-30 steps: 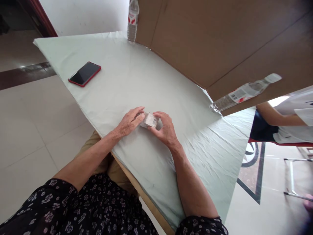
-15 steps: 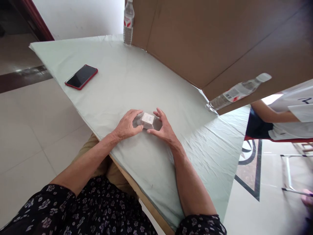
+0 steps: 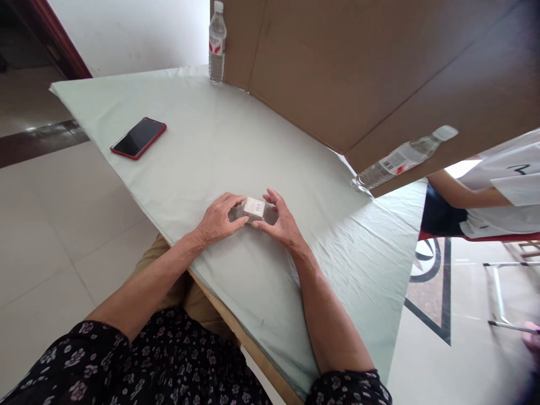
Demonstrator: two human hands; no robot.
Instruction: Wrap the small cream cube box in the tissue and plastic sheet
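A small clear plastic box [image 3: 253, 208] with a white barcode label on top rests on the pale green table cover [image 3: 202, 146]. My left hand [image 3: 217, 218] curls round its left end, fingers bent against it. On the other side, my right hand [image 3: 280, 221] grips the right end with thumb below and fingers arched over. Both hands lie low on the table near its front edge. What the box contains cannot be made out.
A red-cased phone [image 3: 138, 138] lies face up at the far left. One water bottle [image 3: 216, 42] stands at the back, another [image 3: 403, 157] leans beside the tall cardboard screen [image 3: 358, 73]. Another person [image 3: 485, 202] sits at the right behind it.
The box has been turned between my hands, so its label faces up. My fingers have shifted along its ends. The camera view has drifted slightly.
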